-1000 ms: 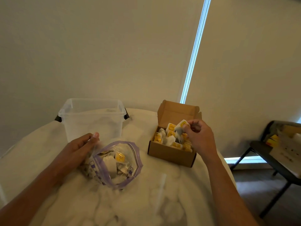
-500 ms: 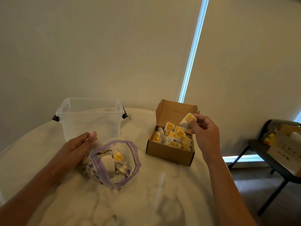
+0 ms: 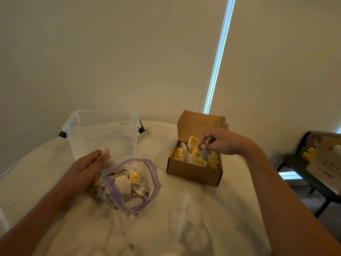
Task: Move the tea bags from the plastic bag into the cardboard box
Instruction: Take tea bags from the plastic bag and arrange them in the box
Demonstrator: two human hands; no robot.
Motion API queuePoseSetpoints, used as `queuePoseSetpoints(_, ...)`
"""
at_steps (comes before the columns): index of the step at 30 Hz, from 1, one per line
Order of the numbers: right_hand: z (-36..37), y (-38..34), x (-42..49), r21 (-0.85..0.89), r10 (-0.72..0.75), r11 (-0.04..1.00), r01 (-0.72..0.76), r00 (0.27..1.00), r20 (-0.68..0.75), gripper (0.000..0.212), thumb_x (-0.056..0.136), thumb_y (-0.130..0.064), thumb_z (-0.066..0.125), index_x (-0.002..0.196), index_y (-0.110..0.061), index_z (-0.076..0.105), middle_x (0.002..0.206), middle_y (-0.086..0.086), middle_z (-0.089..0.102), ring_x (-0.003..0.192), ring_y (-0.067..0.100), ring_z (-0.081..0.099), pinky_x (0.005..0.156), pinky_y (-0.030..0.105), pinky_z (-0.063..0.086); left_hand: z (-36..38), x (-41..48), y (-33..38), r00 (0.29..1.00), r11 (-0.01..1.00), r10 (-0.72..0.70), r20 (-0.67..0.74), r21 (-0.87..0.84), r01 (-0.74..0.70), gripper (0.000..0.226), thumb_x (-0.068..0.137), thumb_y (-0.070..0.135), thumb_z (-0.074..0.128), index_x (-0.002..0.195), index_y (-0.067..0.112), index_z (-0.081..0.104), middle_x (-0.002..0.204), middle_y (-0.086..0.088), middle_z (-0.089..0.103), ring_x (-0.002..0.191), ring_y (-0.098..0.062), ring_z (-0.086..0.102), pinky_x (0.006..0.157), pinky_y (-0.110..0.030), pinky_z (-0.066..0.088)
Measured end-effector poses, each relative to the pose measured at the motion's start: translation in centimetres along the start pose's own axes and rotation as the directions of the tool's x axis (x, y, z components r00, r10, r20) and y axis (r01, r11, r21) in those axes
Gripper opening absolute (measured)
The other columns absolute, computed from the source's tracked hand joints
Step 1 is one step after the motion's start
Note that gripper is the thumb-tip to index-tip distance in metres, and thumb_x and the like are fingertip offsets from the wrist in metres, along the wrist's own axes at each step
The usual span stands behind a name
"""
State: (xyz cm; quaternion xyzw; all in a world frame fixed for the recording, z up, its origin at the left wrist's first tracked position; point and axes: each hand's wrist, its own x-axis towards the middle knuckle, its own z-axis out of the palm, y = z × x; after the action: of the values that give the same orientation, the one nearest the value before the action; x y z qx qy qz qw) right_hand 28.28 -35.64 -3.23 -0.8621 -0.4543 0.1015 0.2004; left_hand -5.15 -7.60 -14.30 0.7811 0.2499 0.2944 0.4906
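Note:
A clear plastic bag [image 3: 147,189] with a purple zip rim lies open on the marble table, with several white and yellow tea bags [image 3: 129,182] inside. My left hand [image 3: 86,169] holds the bag's left edge, thumb and fingers pinching the plastic. To the right stands an open brown cardboard box [image 3: 193,174], packed with several yellow-tagged tea bags [image 3: 191,152]. My right hand [image 3: 219,143] hovers over the box and pinches one tea bag [image 3: 202,146] by its top, low among the others.
An empty clear plastic tub [image 3: 103,133] with black handles stands behind the bag. The round marble table [image 3: 184,218] ends just past the box on the right. A dark chair [image 3: 313,169] with papers and boxes stands at the right.
My right hand lifted the tea bag above the box's back flap, then brought it down and left into the box. My left hand stayed on the bag.

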Motion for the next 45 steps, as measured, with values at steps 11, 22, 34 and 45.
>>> queuePoseSetpoints(11, 0.6, 0.6, 1.5, -0.171, -0.083, 0.98, 0.106, 0.987, 0.14, 0.017, 0.098, -0.033, 0.074, 0.114, -0.031, 0.076, 0.11, -0.009, 0.071, 0.104, 0.012, 0.064, 0.091, 0.033, 0.052, 0.1, 0.6, -0.4, 1.0, 1.0, -0.009, 0.01, 0.021, 0.009, 0.043, 0.102, 0.074, 0.044, 0.104, 0.044, 0.075, 0.095, 0.029, 0.076, 0.099, -0.009, 0.067, 0.091, -0.03, 0.049)
queuePoseSetpoints(22, -0.2, 1.8, -1.3, 0.384, -0.019, 0.915, 0.123, 0.964, -0.265, 0.021, 0.091, -0.013, 0.082, 0.107, -0.025, 0.076, 0.102, -0.004, 0.078, 0.086, 0.017, 0.077, 0.078, 0.031, 0.064, 0.0, 0.0, 0.1, 1.0, 0.999, 0.016, 0.008, 0.042, -0.017, 0.046, 0.104, 0.075, 0.044, 0.106, 0.044, 0.078, 0.104, 0.014, 0.079, 0.11, -0.02, 0.072, 0.103, -0.045, 0.053)
queuePoseSetpoints(34, 2.8, 2.1, 0.1, 0.053, -0.026, 0.998, 0.04, 0.967, -0.252, 0.017, 0.092, -0.016, 0.078, 0.103, -0.028, 0.074, 0.101, -0.009, 0.072, 0.094, 0.011, 0.068, 0.082, 0.03, 0.06, -0.1, 0.1, -0.3, 0.999, 0.999, 0.036, 0.018, 0.03, -0.037, 0.065, 0.101, 0.085, 0.045, 0.109, 0.031, 0.08, 0.097, 0.01, 0.081, 0.101, -0.019, 0.073, 0.093, -0.04, 0.052)
queuePoseSetpoints(45, 3.1, 0.0, -0.2, -0.123, -0.108, 0.99, 0.069, 0.931, -0.348, 0.013, 0.091, -0.043, 0.078, 0.092, -0.033, 0.07, 0.095, -0.014, 0.064, 0.085, 0.006, 0.06, 0.066, 0.019, 0.04, -0.1, 0.2, -0.1, 1.0, 0.998, 0.015, 0.026, 0.064, -0.017, 0.077, 0.094, 0.094, 0.043, 0.105, 0.028, 0.079, 0.095, -0.004, 0.08, 0.098, -0.032, 0.074, 0.092, -0.043, 0.055)
